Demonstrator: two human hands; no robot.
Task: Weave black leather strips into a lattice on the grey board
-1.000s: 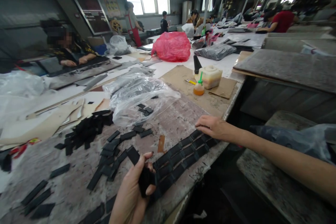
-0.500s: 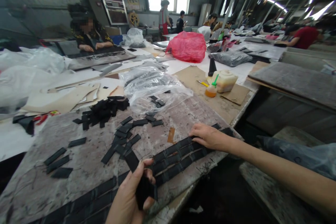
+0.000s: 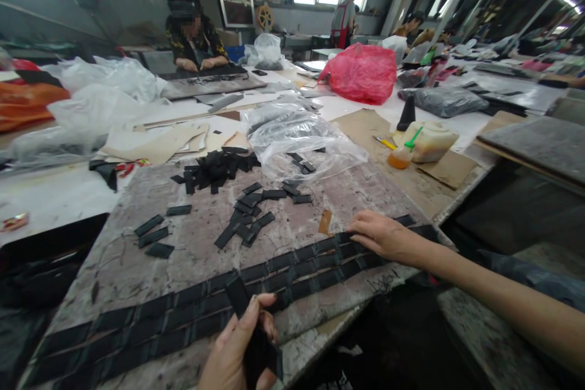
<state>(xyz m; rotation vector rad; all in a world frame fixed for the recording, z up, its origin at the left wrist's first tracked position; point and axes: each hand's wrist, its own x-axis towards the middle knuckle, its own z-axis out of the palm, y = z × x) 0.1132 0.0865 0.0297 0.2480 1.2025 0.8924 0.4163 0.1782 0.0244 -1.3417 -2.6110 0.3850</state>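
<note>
My left hand [image 3: 237, 353] is closed round a small stack of black rectangular strips [image 3: 249, 329] at the near edge of the stained work board [image 3: 192, 244]. My right hand [image 3: 381, 234] lies flat, fingers stretched out, pressing on the right part of the long rows of overlapping black strips [image 3: 192, 311] laid along the board's front. Loose black strips [image 3: 247, 219] are scattered mid-board, and a pile of black strips [image 3: 214, 167] sits further back. A small brown tab [image 3: 325, 221] lies just left of my right hand.
A clear plastic bag [image 3: 301, 146] with a few strips lies behind the board. A glue bottle [image 3: 402, 155] and a plastic jug [image 3: 429, 140] stand on cardboard at right. A red bag [image 3: 363, 73] is further back. A seated person [image 3: 194, 42] works across the table.
The view has swung left, showing more of the strip rows. My right hand has slid leftward along the rows; my left hand still grips the stack.
</note>
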